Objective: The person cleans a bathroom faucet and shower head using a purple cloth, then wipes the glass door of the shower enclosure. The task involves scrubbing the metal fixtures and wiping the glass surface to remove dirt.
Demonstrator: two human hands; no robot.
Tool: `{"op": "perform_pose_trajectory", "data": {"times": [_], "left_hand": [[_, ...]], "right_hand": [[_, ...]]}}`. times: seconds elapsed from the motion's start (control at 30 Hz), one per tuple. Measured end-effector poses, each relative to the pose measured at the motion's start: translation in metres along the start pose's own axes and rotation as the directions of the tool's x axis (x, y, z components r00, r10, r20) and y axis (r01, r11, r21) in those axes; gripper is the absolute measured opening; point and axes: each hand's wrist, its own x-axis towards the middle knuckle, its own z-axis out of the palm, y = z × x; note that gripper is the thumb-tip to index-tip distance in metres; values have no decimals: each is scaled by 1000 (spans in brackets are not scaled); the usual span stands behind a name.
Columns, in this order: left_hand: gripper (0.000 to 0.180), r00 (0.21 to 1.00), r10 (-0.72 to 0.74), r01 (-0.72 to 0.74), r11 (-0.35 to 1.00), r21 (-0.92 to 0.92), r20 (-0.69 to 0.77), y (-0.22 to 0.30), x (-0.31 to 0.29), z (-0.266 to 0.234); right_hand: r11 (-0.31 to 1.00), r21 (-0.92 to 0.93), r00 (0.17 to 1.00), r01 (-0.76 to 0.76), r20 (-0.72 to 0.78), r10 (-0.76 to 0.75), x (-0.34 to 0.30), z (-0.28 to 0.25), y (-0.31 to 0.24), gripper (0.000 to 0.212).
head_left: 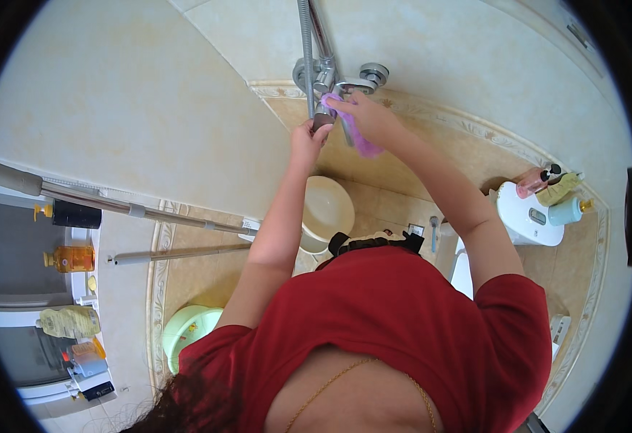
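My right hand (368,117) is closed around a crumpled purple cloth (363,142), pressing part of it against the chrome shower tap (327,76) on the wall. The rest of the cloth hangs below my fingers. Just under the tap body, my left hand (307,144) pinches a short chrome piece with a dark face (322,120); whether it is a spout or a shower head I cannot tell. A ribbed metal hose (306,50) comes down beside it, next to a chrome riser pipe (321,32).
Below my arms stands a cream bucket (328,211). A green basin (186,328) is at lower left, under two metal poles (150,213). Bottles (74,260) line a ledge at far left. At right, more bottles (565,211) rest on a white toilet tank (521,216).
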Motion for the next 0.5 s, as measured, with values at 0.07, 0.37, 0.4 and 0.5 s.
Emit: {"op": "perform_pose_trajectory", "data": {"times": [0.07, 0.37, 0.4, 0.5], "left_hand": [[24, 1000, 12, -12, 1000, -15, 7, -2, 1, 1], [37, 980, 148, -121, 975, 187, -135, 17, -4, -2], [38, 981, 150, -131, 980, 149, -126, 31, -6, 0], [40, 979, 172, -154, 975, 161, -109, 56, -5, 5]], "right_hand": [[986, -157, 994, 59, -82, -73, -5, -4, -2, 43], [998, -34, 973, 47, -224, -54, -16, 21, 21, 51], [999, 26, 975, 28, -221, -22, -22, 25, 24, 52], [980, 113, 936, 163, -332, -117, -26, 45, 0, 53]]}}
